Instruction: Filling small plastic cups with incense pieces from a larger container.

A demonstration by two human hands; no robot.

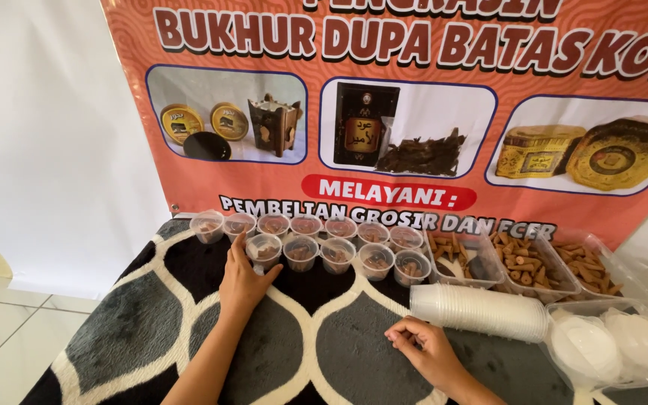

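Cup [265, 250], small, clear plastic, holding brown pieces, stands at the left end of the near row of cups. The left hand [243, 282] touches it: the thumb lies against the cup's near right side and the index finger rises along its left side, so the cup sits between them. The grip is narrow and closed about the cup's lower wall; the cup rests on the mat [151, 330] and is not lifted.

Directly right of the grip, four more filled cups [337, 256] continue the near row, each just beside the next. Beyond the grip, a far row of seven filled cups [306, 226] runs along the foot of the orange banner [414, 112]. Further right of the grip stand three clear rectangular trays [523, 266] filled with brown cone-shaped pieces.

The right hand [421, 343] rests on the mat, well apart from the left hand, to its right and nearer the camera. Its fingers are curled inward, fingertips pressed on the mat; whether it holds anything small cannot be told. Just beyond this hand lies a stack of empty clear cups [481, 309] on its side. Right of the stack, a clear tub [609, 345] contains white round lids.

The mat carries a black, grey and white curved pattern.
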